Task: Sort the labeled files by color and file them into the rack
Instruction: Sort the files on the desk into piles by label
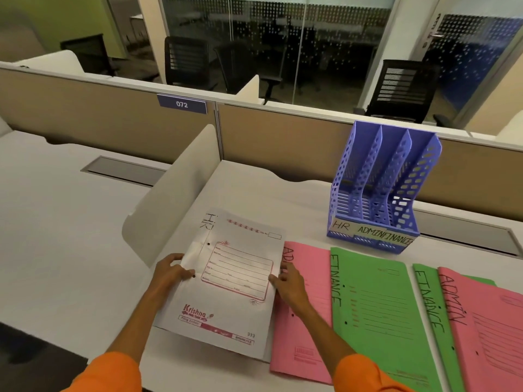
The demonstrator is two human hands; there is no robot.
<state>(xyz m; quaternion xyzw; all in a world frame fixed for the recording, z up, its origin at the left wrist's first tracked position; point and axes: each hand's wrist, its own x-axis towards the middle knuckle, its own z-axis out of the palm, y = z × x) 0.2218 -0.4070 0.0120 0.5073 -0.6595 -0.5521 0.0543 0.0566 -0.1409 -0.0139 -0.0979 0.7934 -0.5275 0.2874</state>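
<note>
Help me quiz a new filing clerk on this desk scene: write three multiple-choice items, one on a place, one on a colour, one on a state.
1. Where does the rack stand?
A. Far right of the desk, beyond the files
B. At the near left corner
C. On a chair

2. What colour is the file gripped by the left hand and the right hand?
A. Pink
B. Green
C. White

3. What is in the rack's slots?
A. Nothing
B. One pink file
C. Two green files

Answers:
1 A: it stands at the back right, beyond the green file.
2 C: its cover is white and marked HR.
3 A: all three slots show bare walls and floor.
</note>
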